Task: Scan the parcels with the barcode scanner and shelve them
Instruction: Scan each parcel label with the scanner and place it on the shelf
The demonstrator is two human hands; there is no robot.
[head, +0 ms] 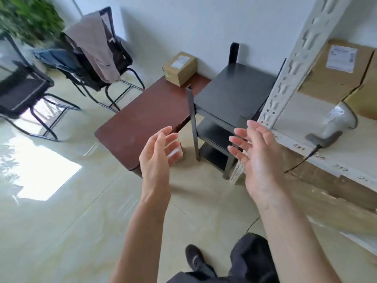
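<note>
My left grip (158, 152) and right grip (252, 154) hung wide and empty above the floor, palms turned toward each other, holding nothing. The small parcel (180, 68) sat well beyond them at the far end of the brown worktop (142, 119), near the wall. The barcode scanner (334, 124) lay on the white shelf (302, 119) to my right, beside a large labelled parcel (334, 72), apart from both grips.

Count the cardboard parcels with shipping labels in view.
2. A small parcel sits at the far end of the brown table; a large parcel rests on the white shelf. Others may be out of frame.
</note>
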